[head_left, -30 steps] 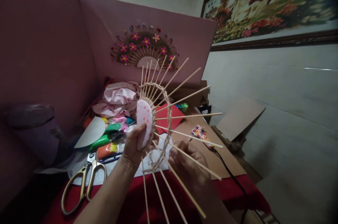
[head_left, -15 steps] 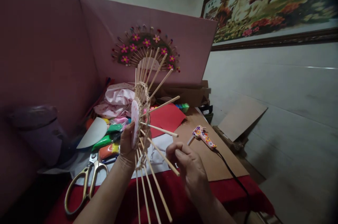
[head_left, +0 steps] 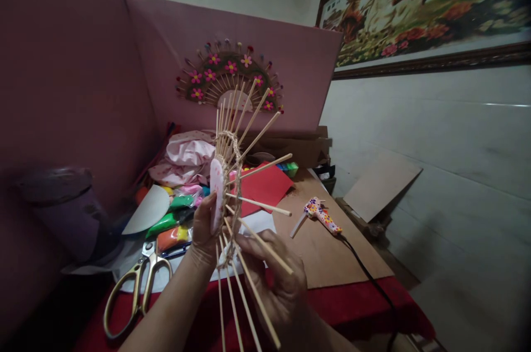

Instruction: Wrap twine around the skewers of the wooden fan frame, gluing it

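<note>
A fan-shaped frame of thin wooden sticks [head_left: 249,130], bound with pale twine around a pink dotted hub [head_left: 216,192], is held upright and seen almost edge-on. My left hand [head_left: 203,236] grips the hub from the left, thumb on its face. My right hand [head_left: 271,280] reaches in from below right, fingers curled among the lower sticks near the twine; what they pinch is hidden.
Gold scissors [head_left: 135,285] lie on the red cloth at left. Coloured clay packets [head_left: 168,222], pink cloth [head_left: 186,155], red paper [head_left: 261,186], a patterned glue gun [head_left: 321,215] with black cord on cardboard [head_left: 332,255]. A finished flowered fan [head_left: 228,72] hangs on the pink board.
The frame turned from facing me to nearly edge-on. My right hand moved left and closer to the lower sticks and twine. My left hand kept its grip on the hub.
</note>
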A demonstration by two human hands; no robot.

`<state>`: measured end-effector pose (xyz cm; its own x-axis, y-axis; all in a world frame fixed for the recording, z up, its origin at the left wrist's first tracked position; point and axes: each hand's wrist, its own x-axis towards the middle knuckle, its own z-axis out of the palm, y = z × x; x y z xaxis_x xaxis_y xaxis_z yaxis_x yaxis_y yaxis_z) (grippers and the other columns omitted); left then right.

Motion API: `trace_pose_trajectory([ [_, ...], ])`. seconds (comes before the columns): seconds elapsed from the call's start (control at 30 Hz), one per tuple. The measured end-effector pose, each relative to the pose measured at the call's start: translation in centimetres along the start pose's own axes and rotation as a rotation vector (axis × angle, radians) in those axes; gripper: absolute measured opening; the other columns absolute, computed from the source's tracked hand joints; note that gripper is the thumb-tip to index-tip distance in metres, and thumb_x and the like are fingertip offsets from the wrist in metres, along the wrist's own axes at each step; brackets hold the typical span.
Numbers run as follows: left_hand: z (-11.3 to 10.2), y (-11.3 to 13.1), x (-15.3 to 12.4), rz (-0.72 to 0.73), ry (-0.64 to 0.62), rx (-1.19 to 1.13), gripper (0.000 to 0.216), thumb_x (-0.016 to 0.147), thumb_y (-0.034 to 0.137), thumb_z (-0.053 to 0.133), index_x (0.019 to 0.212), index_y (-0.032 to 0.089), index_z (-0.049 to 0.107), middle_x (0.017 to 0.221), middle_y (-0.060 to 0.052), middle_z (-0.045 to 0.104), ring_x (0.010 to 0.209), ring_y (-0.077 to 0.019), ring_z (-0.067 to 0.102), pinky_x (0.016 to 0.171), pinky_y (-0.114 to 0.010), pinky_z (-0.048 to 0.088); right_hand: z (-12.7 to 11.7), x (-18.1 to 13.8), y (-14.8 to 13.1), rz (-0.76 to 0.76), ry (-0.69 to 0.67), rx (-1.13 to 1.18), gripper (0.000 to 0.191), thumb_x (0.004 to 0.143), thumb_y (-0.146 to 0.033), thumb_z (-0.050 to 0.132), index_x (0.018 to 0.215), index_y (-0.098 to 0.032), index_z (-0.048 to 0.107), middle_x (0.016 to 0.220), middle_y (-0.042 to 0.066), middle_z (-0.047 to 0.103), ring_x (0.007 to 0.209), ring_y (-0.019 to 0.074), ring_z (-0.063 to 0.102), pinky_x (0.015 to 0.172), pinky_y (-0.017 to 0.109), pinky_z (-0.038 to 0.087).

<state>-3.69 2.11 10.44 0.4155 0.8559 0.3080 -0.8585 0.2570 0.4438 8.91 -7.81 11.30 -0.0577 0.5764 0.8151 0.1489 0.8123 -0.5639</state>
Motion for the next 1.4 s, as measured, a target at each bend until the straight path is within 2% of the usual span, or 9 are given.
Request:
trace_pose_trajectory([
  [0.13,0.1,0.1,0.2,-0.055,0.053,-0.074,0.015,0.077,0.024,0.053,0.081,0.012,0.061,0.057,-0.003,0.062,0.043,-0.0102,0.056,0.037,-0.017,0.046,0.2,-0.4,0.8,0.150,0.061,0.043,0.016,0.081,-0.013,0.052,0.092,-0.019,0.062,0.071,0.002,0.056,0.062,0.0134,0.053,0.056,0.026,0.044],
  [0.23,0.4,0.2,0.6,-0.042,0.172,-0.086,0.018,0.081,0.022,0.048,0.081,0.010,0.061,0.061,-0.008,0.066,0.047,-0.0126,0.061,0.039,-0.018,0.049,0.2,-0.6,1.8,0.285,0.050,0.091,0.012,0.082,-0.019,0.052,0.088,-0.017,0.062,0.075,0.003,0.059,0.066,0.0137,0.056,0.060,0.025,0.046],
  [0.37,0.9,0.1,1.2,0.075,0.326,-0.039,0.020,0.083,0.016,0.043,0.082,0.008,0.061,0.061,-0.010,0.067,0.048,-0.0148,0.063,0.040,-0.019,0.050,0.0,-1.1,3.4,0.488,0.068,0.169,0.016,0.083,-0.025,0.054,0.093,-0.017,0.064,0.085,0.005,0.063,0.074,0.0149,0.059,0.066,0.025,0.048],
  [0.5,1.2,-0.1,1.6,0.154,0.413,-0.026,0.017,0.082,0.013,0.044,0.081,0.009,0.060,0.062,-0.009,0.069,0.051,-0.0153,0.065,0.044,-0.020,0.052,0.0,-1.5,4.2,0.572,0.036,0.334,0.029,0.081,-0.027,0.057,0.110,-0.023,0.059,0.109,0.007,0.059,0.082,0.0145,0.058,0.068,0.024,0.048],
  [0.67,1.2,-0.2,1.8,0.170,0.484,-0.010,0.013,0.081,0.012,0.047,0.080,0.009,0.060,0.062,-0.008,0.069,0.051,-0.0163,0.065,0.045,-0.022,0.053,0.6,-1.8,4.4,0.662,0.015,0.522,0.027,0.083,-0.030,0.057,0.109,-0.023,0.056,0.076,0.000,0.059,0.050,0.0052,0.046,0.045,0.016,0.039],
  [0.8,1.2,-0.1,1.8,0.167,0.476,-0.012,0.014,0.080,0.011,0.048,0.077,0.008,0.061,0.060,-0.009,0.069,0.048,-0.0156,0.064,0.043,-0.021,0.053,1.0,-2.1,4.7,0.558,0.111,0.395,0.024,0.083,-0.027,0.057,0.106,-0.024,0.058,0.074,-0.001,0.056,0.059,0.0073,0.052,0.053,0.017,0.043],
  [1.07,1.3,0.0,1.7,0.168,0.492,0.004,0.015,0.079,0.010,0.048,0.075,0.009,0.062,0.058,-0.008,0.069,0.045,-0.0160,0.064,0.040,-0.021,0.052,0.3,-2.3,4.9,0.393,0.076,0.086,0.029,0.084,-0.025,0.053,0.112,-0.023,0.062,0.062,-0.002,0.053,0.057,0.0097,0.049,0.056,0.021,0.044],
  [1.3,1.3,-0.2,1.5,0.132,0.494,0.043,0.014,0.078,0.012,0.049,0.077,0.009,0.063,0.059,-0.008,0.070,0.046,-0.0164,0.064,0.041,-0.022,0.052,-0.5,-2.3,5.0,0.288,-0.013,-0.075,0.046,0.085,-0.018,0.047,0.130,-0.026,0.045,0.088,0.003,0.065,0.072,0.0137,0.059,0.072,0.026,0.048],
  [1.4,1.2,-0.2,1.5,0.141,0.477,0.066,0.014,0.078,0.012,0.050,0.076,0.009,0.063,0.060,-0.009,0.070,0.046,-0.0159,0.064,0.041,-0.021,0.052,-1.0,-2.0,5.2,0.214,-0.057,-0.117,0.045,0.083,-0.016,0.048,0.126,-0.027,0.049,0.100,0.006,0.064,0.084,0.0163,0.059,0.080,0.029,0.047],
])
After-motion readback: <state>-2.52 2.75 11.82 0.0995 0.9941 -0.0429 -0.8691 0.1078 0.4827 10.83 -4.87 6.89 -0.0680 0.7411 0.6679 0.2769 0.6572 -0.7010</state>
